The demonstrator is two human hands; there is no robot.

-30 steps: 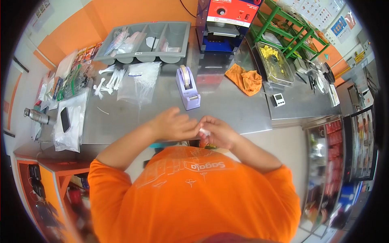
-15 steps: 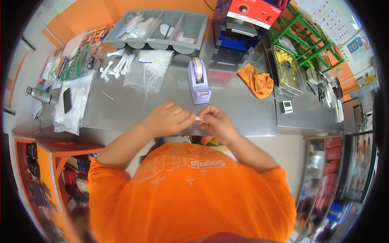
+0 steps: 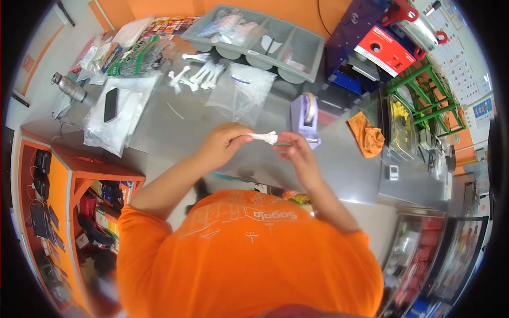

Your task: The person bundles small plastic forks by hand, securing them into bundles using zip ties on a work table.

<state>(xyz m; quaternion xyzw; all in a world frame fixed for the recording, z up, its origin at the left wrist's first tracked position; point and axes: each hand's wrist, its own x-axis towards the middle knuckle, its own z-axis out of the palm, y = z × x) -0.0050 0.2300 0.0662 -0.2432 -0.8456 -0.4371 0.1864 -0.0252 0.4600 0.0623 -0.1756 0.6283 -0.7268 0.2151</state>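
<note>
One white bundle [image 3: 263, 138] pinched in left hand [image 3: 222, 144], right hand [image 3: 298, 151] with grip parted, one tape dispenser [image 3: 305, 119]

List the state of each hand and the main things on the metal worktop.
Bare left hand, closed on the slim white bundle
Bare right hand, fingers parted, near the bundle's knobbly end; contact unclear
Slim white bundle, held near level
Purple plastic tape dispenser, upright, roll of tape fitted
Orange cloth, crumpled
Rectangular black phone, screen dark
Grey plastic compartment tray, open, plastic bags inside
Clear plastic bag of white strands, lying flat

White bundle [image 3: 263, 137], lilac tape dispenser [image 3: 304, 126]
</note>
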